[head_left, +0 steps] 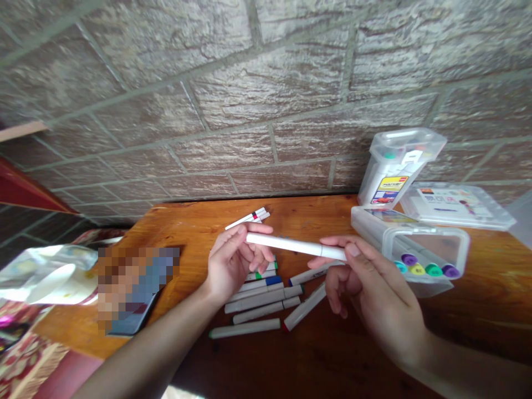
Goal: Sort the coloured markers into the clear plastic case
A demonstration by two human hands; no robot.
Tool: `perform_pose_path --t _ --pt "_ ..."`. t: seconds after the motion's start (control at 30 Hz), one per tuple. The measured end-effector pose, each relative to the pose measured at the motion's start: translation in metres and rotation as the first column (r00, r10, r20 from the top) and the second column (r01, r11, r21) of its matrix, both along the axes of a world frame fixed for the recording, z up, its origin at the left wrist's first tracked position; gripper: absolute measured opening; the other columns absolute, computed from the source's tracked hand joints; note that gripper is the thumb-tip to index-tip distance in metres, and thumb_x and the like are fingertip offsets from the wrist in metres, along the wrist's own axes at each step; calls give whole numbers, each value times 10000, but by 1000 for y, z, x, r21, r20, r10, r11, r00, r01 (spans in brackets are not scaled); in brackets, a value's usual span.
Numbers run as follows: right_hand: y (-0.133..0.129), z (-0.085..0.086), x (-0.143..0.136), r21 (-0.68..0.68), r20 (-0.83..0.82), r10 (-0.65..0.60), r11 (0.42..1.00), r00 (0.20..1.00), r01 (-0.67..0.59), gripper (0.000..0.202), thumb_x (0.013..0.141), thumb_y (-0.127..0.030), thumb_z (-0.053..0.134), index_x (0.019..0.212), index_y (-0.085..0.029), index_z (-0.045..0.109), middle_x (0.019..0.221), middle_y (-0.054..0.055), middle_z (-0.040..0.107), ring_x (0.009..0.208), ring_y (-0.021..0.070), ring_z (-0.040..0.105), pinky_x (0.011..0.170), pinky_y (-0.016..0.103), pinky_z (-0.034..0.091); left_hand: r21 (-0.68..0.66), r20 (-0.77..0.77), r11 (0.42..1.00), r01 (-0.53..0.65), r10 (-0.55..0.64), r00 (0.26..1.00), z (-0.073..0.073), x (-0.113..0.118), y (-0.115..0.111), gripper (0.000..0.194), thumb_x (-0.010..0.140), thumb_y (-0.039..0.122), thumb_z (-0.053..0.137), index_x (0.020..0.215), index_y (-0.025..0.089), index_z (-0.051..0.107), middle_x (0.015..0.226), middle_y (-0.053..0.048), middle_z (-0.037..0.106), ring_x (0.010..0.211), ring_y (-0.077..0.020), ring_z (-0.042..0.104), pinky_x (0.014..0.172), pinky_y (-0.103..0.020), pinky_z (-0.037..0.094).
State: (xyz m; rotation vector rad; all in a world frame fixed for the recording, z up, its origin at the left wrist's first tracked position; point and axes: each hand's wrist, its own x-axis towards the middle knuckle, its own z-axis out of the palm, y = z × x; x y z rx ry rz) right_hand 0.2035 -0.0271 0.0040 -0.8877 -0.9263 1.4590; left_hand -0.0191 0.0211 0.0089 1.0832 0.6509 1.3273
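Observation:
A white marker (286, 244) is held nearly level above the wooden table (187, 227). My left hand (235, 255) pinches its left end between thumb and fingers. Around its right end, the capped part, the thumb and fingers of my right hand (369, 282) are closed. Below both hands several white markers (257, 299) lie loose on the table, some with green, blue or red ends. Behind my left hand are a few thin white pens (253, 218), one with a red and black band.
An open clear case (374, 224) with coloured-end markers lies at the right. Behind it stand an upright marker box (386, 172) and a flat clear case (457, 205) by the brick wall. A partly pixelated phone (137, 310) and a plastic bag (45, 271) are left.

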Motion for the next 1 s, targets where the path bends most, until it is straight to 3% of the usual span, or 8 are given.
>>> perform_pose_path --t 0.2,0.47,0.77,1.0 --pt "2 -3 -1 -7 -25 0 1000 1000 0 360 982 -580 700 1112 -244 708 931 83 814 429 127 603 361 219 434 58 -40 998 9 -7 999 -5 -1 0 371 1002 411 665 1072 92 840 683 -113 788 424 -103 481 447 -251 511" --pt "1 -12 -3 14 38 -12 1000 999 11 390 938 -596 772 1083 -250 665 864 7 764 418 92 581 355 185 460 108 -216 994 10 14 976 -15 -6 2 322 1054 393 640 1099 137 830 704 -76 795 440 -91 523 447 -209 462" --pt "6 -19 -7 -64 80 8 998 997 -3 489 914 -694 730 974 -222 619 741 -13 734 383 91 556 326 169 417 98 -348 995 10 25 937 -9 0 0 220 971 356 780 1012 140 764 656 -14 748 427 -70 515 447 -192 459" --pt "6 -28 -6 -24 96 23 1000 995 -20 432 931 -606 773 1034 -217 617 755 -17 753 384 76 550 328 148 397 52 -452 999 -3 26 891 -7 0 1 332 930 453 813 959 136 722 593 14 687 449 -78 548 443 -176 425"
